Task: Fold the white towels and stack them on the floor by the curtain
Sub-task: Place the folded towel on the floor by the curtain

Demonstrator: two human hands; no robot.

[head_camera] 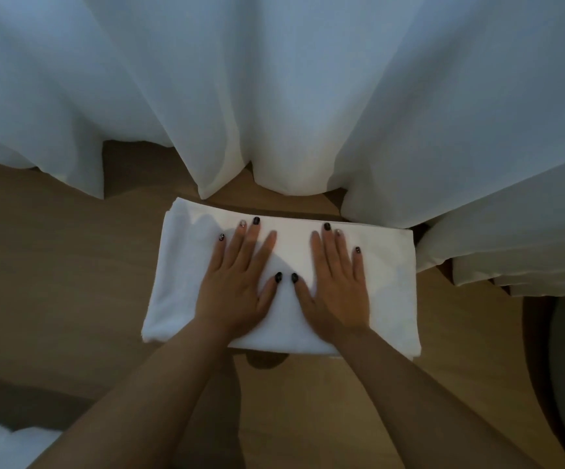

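Pressing flat with straight fingers, the left hand [240, 286] and the right hand [336, 289] are lying side by side on the folded white towel [389, 292], gripping nothing, thumbs nearly meeting. Beneath both palms, the towel is resting on the wooden floor [71, 265], and just beyond the fingertips the white curtain [281, 96] is hanging down.

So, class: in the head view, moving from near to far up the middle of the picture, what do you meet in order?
Bare wooden floor → folded white towel with left hand and right hand pressed flat on it → strip of floor → white curtain.
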